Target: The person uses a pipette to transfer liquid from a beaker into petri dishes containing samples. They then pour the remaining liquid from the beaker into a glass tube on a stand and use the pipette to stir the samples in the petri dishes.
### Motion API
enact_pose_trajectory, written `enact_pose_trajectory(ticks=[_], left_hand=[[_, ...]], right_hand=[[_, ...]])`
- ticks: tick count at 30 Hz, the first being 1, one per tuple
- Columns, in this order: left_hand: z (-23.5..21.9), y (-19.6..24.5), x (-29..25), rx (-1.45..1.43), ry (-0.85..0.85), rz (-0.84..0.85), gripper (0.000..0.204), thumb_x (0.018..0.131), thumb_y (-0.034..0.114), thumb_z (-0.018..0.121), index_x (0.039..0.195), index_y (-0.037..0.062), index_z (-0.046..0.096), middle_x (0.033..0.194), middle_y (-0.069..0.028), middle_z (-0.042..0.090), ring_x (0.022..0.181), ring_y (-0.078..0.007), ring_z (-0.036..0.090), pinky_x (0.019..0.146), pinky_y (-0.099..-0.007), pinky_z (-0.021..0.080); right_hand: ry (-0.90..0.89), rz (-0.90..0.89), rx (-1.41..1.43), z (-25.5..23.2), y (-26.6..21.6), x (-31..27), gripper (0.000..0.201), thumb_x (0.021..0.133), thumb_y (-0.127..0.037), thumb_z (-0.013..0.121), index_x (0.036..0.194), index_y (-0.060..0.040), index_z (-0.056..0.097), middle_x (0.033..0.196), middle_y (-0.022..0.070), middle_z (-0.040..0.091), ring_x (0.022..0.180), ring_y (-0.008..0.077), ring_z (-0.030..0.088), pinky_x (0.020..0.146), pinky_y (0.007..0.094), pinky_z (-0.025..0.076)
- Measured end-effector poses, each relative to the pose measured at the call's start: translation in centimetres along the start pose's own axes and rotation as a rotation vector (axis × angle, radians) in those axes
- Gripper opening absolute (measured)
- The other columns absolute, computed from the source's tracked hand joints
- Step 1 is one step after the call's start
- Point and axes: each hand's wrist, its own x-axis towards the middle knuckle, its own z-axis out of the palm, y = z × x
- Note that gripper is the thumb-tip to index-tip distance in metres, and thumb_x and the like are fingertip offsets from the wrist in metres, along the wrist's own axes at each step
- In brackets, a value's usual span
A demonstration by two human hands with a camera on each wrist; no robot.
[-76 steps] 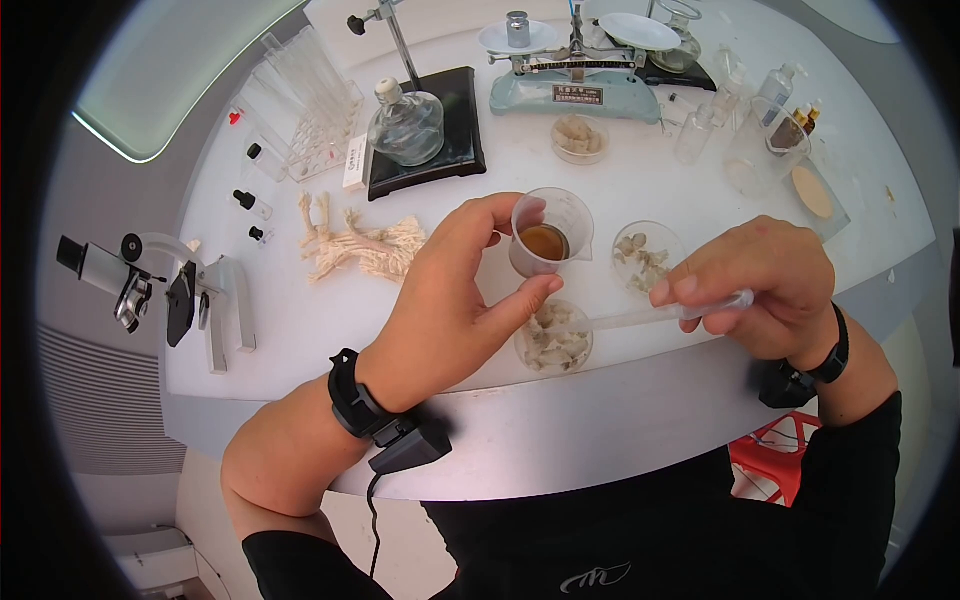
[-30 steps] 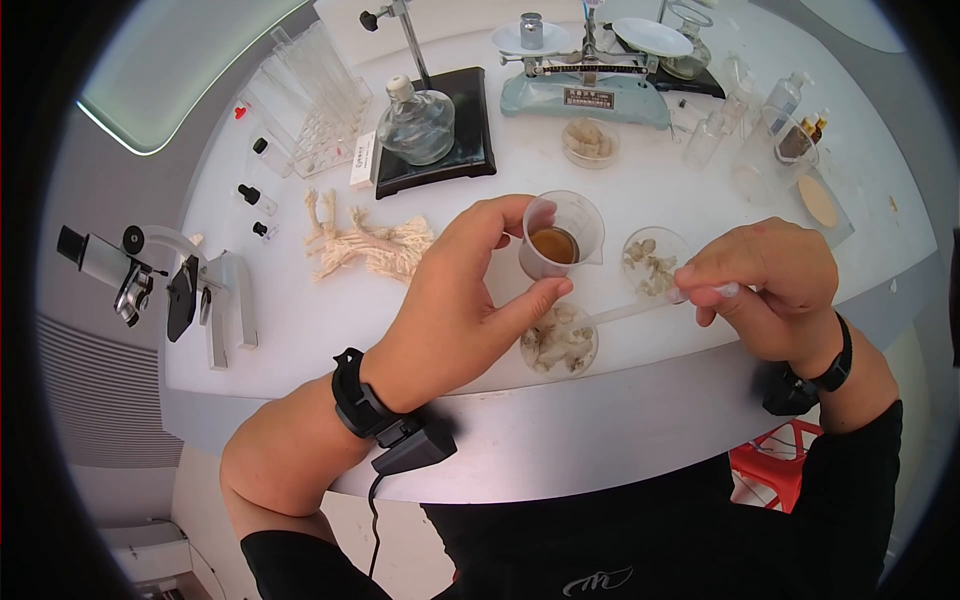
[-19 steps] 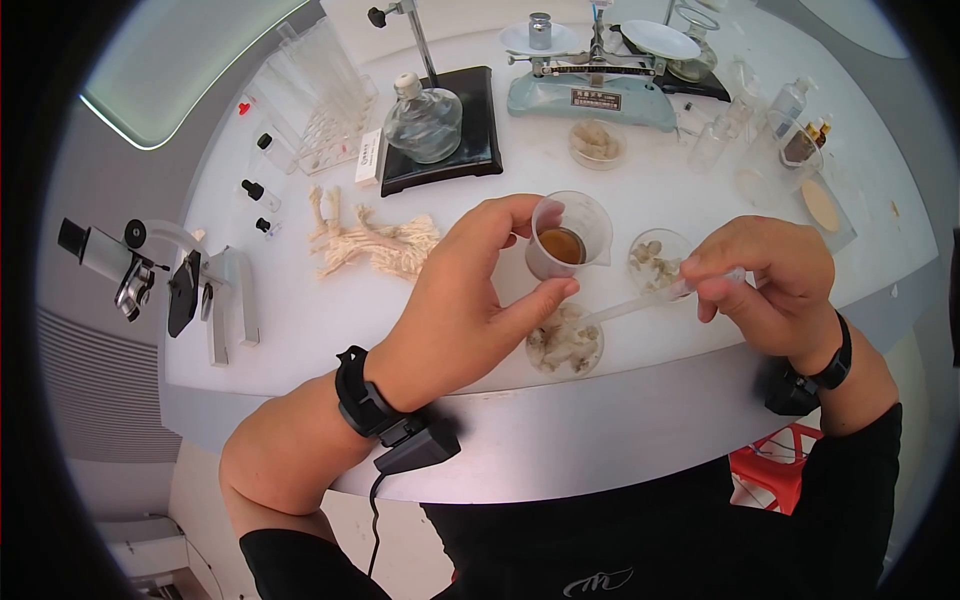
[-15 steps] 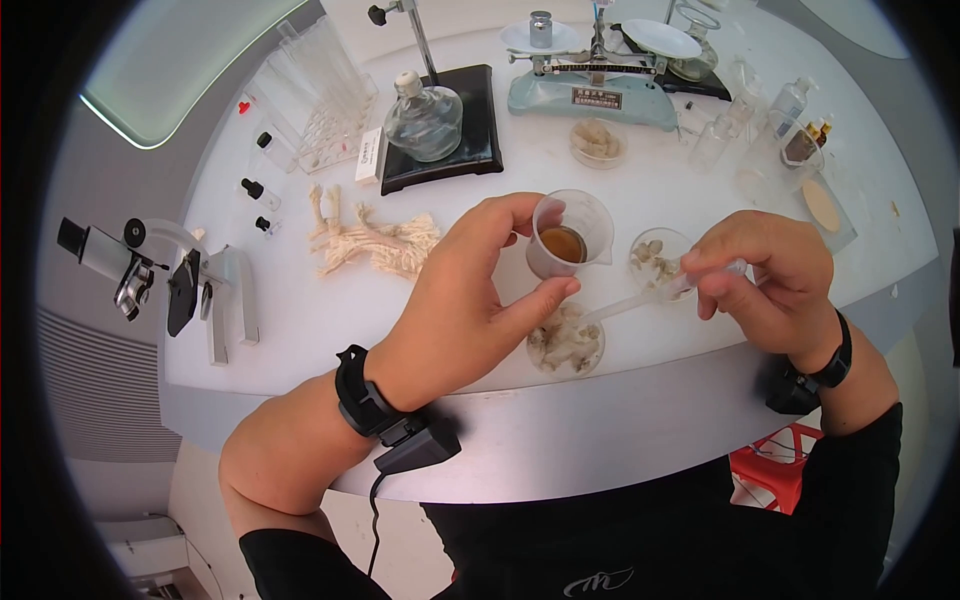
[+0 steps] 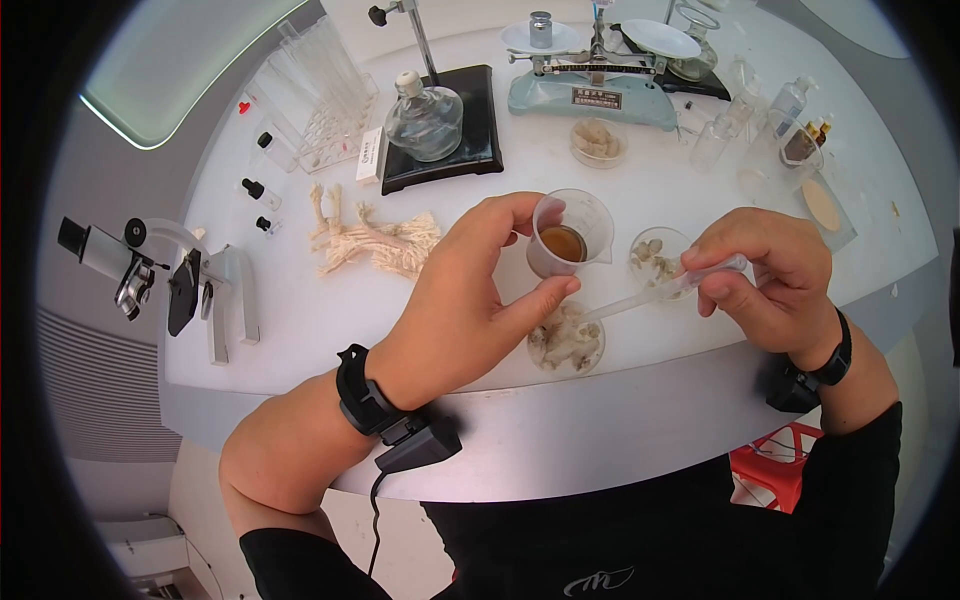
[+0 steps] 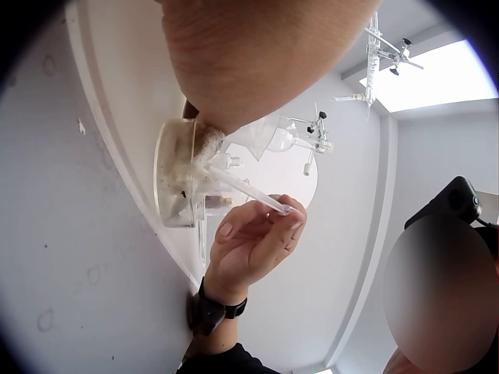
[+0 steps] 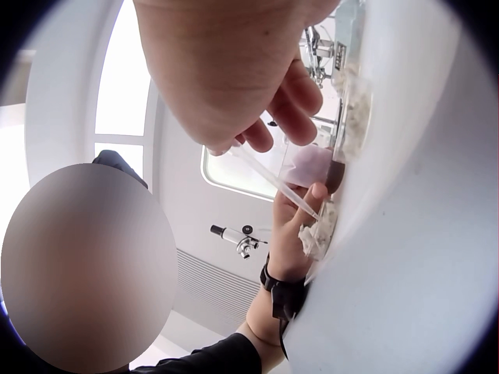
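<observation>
My left hand (image 5: 455, 300) grips a small clear plastic beaker (image 5: 592, 222) with spout, brown liquid (image 5: 562, 242) in its bottom. Between thumb and fingers of my right hand (image 5: 770, 275) is a plastic dropper pipette (image 5: 635, 299), slanting down left. Its tip reaches among wet whitish clumps (image 5: 568, 345) in the near petri dish (image 5: 603, 352), just below the beaker. In the left wrist view, the pipette (image 6: 248, 187) runs into the dish (image 6: 160, 167). A second petri dish (image 5: 638, 234) with greyish-white pieces lies beside my right hand, partly behind it.
Further back stand a balance (image 5: 590, 100), a third dish of pale lumps (image 5: 598, 142) and a flask (image 5: 425, 125) on a black stand base. Cotton-like strands (image 5: 375, 240) and a microscope (image 5: 205, 285) are at left. Glassware (image 5: 712, 140) stands at right.
Compared with 2.5 s ago, the clumps in the near dish look flatter and wetter. The right fingers have eased on the pipette's bulb, which shows more fully now. The left hand still holds the beaker.
</observation>
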Motion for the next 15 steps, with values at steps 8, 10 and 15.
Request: enact_pose_trajectory(ticks=[8,10,15], left_hand=[[0.01,-0.02,-0.06,-0.001,-0.004,-0.01,0.058,0.097,0.012,0.091,0.147,0.0031,0.064,0.138,-0.0092,0.074,0.125,-0.021,0.067,0.115,-0.0375,0.051],[0.01,0.02,-0.01,-0.004,-0.005,-0.01,0.058,0.097,0.013,0.091,0.147,0.0031,0.064,0.138,-0.0093,0.074,0.125,-0.021,0.067,0.115,-0.0375,0.052],[0.0,0.02,-0.03,0.005,-0.006,-0.01,0.058,0.097,0.013,0.091,0.147,0.0031,0.064,0.137,-0.0094,0.074,0.125,-0.0212,0.067,0.115,-0.0377,0.052]], right_hand=[[0.001,0.026,0.004,-0.06,-0.03,-0.1,0.013,0.1,-0.004,0.085,0.113,-0.0019,0.084,0.093,0.0091,0.082,0.065,0.0124,0.074,0.06,0.0243,0.055],[0.001,0.021,0.005,-0.07,0.1,-0.11,0.013,0.101,-0.005,0.085,0.114,-0.002,0.084,0.093,0.009,0.082,0.066,0.0124,0.074,0.06,0.0243,0.055],[0.003,0.015,0.002,-0.11,0.18,-0.17,0.014,0.101,-0.005,0.085,0.114,-0.0021,0.084,0.094,0.0091,0.082,0.066,0.0125,0.074,0.061,0.0244,0.055]])
